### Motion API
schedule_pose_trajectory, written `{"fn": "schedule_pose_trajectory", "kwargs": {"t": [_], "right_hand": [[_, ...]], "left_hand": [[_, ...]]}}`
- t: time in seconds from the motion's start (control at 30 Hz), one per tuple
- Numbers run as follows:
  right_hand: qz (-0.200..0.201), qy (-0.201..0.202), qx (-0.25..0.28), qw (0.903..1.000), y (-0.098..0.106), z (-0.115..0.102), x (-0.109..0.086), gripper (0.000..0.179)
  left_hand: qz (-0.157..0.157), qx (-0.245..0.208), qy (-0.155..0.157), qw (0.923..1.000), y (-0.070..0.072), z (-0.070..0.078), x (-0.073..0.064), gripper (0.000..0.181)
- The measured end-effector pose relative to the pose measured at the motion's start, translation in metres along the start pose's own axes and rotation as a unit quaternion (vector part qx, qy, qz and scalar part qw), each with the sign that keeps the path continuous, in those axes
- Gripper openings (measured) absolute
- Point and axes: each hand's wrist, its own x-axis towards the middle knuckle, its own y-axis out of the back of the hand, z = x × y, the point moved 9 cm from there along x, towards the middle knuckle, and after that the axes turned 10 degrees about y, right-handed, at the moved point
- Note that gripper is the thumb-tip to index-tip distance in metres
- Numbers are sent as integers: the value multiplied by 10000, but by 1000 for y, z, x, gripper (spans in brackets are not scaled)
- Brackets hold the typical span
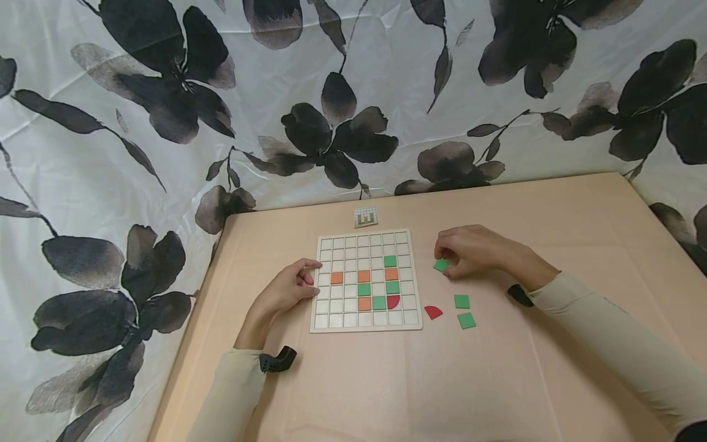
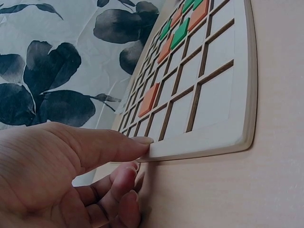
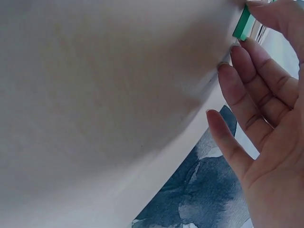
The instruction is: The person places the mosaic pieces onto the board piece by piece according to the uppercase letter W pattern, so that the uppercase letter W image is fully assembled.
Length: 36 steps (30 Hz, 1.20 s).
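Note:
A white grid board (image 1: 364, 328) lies on the table, with several orange squares (image 1: 336, 278) and green squares (image 1: 378, 302) in its cells. One red rounded tile (image 1: 393, 302) sits in a lower cell. My left hand (image 1: 286, 287) holds the board's left edge; in the left wrist view the thumb (image 2: 114, 145) presses on the rim while the other fingers curl below it. To the right of the board, my right hand (image 1: 475, 248) pinches a green square tile (image 1: 440, 265) between thumb and fingers, close over the table. The right wrist view shows that tile (image 3: 243, 23) edge-on at the fingertips.
Two loose green squares (image 1: 461, 301) and a red quarter-round tile (image 1: 433, 312) lie right of the board. Behind it is a small card with a grid pattern (image 1: 365, 217). A floral cloth (image 1: 248, 92) hangs along the table's far and left edges.

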Motion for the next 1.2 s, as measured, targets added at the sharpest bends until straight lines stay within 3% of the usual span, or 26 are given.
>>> {"fn": "schedule_pose_trajectory", "kwargs": {"t": [0.23,0.83,1.2], "right_hand": [[179,121,-131,9997,1,-2,0,16],[324,127,126,9993,10,-9,5,15],[324,261,202,9989,21,-24,18,18]], "left_hand": [[23,13,10,10000,0,-1,1,56],[15,32,-69,10000,-1,-1,1,56],[31,53,-8,10000,-1,-1,0,56]]}}
